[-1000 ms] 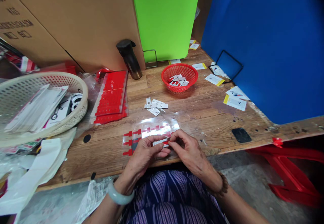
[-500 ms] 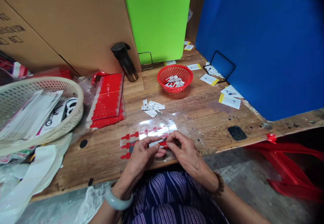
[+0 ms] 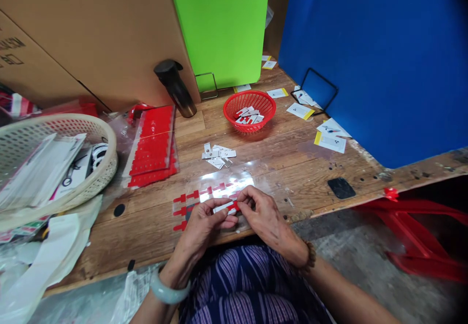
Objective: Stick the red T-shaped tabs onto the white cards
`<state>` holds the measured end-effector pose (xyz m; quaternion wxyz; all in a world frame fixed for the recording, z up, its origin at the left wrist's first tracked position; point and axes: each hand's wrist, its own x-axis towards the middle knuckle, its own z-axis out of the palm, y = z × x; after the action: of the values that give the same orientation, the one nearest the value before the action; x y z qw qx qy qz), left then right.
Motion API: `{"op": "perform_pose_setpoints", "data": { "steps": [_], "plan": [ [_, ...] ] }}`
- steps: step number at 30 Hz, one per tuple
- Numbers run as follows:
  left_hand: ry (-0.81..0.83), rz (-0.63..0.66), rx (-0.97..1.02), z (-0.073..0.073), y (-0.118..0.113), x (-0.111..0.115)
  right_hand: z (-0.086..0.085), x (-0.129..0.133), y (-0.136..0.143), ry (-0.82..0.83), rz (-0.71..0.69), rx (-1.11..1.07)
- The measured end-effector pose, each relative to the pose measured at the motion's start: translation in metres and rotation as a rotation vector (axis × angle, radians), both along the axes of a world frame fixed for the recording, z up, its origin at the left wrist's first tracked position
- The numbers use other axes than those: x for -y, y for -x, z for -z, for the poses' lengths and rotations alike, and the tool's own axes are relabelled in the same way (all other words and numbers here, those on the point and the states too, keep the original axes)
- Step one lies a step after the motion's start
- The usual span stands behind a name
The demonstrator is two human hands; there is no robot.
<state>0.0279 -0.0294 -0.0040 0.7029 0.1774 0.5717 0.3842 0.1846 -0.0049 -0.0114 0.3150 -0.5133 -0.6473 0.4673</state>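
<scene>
Near the table's front edge, my left hand (image 3: 207, 220) pinches a small white strip (image 3: 221, 208) between thumb and fingers. My right hand (image 3: 261, 216) is closed on a small red piece (image 3: 232, 206) that lies against the strip's right end. Under and behind both hands lies a clear sheet with red tabs (image 3: 192, 194) in rows. Beyond it is a small pile of white and metal pieces (image 3: 218, 155). More such pieces sit in a red basket (image 3: 249, 128) farther back.
A cream basket (image 3: 113, 160) of cards stands at the left, beside stacked red sheets (image 3: 152, 141). A black tumbler (image 3: 177, 90) leans near the cardboard (image 3: 127, 31). Yellow-edged cards (image 3: 331, 142) and a wire stand (image 3: 336, 92) are at the right.
The red piece has shifted left, over the white strip's end, with my right fingertips following it. The view has turned slightly.
</scene>
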Motion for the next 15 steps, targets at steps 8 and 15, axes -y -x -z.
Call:
{"op": "perform_pose_setpoints", "data": {
  "steps": [8, 15],
  "plan": [
    [-0.005, -0.003, -0.022, -0.006, -0.003, 0.002, 0.008, 0.003, 0.001, -0.038, 0.001, 0.036],
    [-0.004, -0.029, -0.053, -0.007, -0.005, 0.004, 0.013, 0.007, 0.001, -0.149, -0.017, 0.126]
  ]
}}
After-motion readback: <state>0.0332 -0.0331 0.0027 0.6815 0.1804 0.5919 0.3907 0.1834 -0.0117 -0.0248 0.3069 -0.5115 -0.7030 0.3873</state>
